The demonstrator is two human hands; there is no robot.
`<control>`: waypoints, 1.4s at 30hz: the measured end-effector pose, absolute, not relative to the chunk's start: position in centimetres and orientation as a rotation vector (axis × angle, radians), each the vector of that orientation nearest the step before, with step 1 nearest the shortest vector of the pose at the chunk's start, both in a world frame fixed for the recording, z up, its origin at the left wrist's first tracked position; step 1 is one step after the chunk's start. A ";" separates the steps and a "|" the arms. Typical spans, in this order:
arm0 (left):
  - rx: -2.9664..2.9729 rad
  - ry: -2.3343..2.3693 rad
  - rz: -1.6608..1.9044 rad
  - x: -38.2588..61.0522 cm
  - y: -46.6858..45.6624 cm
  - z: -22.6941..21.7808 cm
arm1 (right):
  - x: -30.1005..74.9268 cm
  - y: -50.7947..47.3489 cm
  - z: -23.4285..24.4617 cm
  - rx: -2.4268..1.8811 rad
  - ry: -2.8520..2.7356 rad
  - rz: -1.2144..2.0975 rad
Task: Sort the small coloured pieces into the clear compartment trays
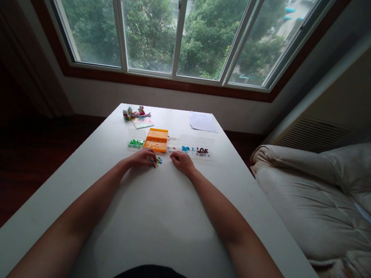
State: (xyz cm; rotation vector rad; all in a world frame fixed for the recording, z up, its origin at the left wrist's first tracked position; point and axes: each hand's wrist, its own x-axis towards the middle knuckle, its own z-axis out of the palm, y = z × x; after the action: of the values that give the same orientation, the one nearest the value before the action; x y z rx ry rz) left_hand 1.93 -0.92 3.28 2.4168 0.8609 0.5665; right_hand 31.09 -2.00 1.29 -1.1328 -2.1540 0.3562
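My left hand rests on the white table, its fingers bent down and closed on a small multicoloured piece built of tiny blocks. Yellow, blue and dark bits of the piece show beyond my fingertips. To the right, my right hand lies with its fingers curled in, and whatever they may hold is hidden. Just beyond my hands stands an open orange case with small pale pieces in its near half.
Clear lidded boxes hold green pieces, blue pieces and dark brown pieces. At the table's far end are colourful figures, a printed card and white papers. A beige sofa stands at right.
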 end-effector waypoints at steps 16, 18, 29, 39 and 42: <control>2.240 0.954 0.728 2.3 -1.4 3.5 | 31.1 -2.0 1.2 -1.146 -2.157 0.363; 2.236 0.945 0.707 2.2 -1.2 3.3 | 31.1 -2.1 1.3 -1.137 -2.156 0.360; 2.283 0.995 0.633 2.1 -1.5 3.3 | 31.2 -2.0 1.2 -1.138 -2.154 0.360; 2.268 0.989 0.603 1.9 -1.2 3.2 | 31.2 -2.1 1.4 -1.145 -2.159 0.360; 2.302 0.966 0.620 2.1 -1.5 3.3 | 31.1 -2.1 1.4 -1.142 -2.157 0.365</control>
State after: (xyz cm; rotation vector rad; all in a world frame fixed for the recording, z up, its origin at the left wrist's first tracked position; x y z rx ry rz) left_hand 2.11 -1.48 3.32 2.3025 0.9660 0.6197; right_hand 31.14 -2.11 1.44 -1.1424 -2.1572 0.3647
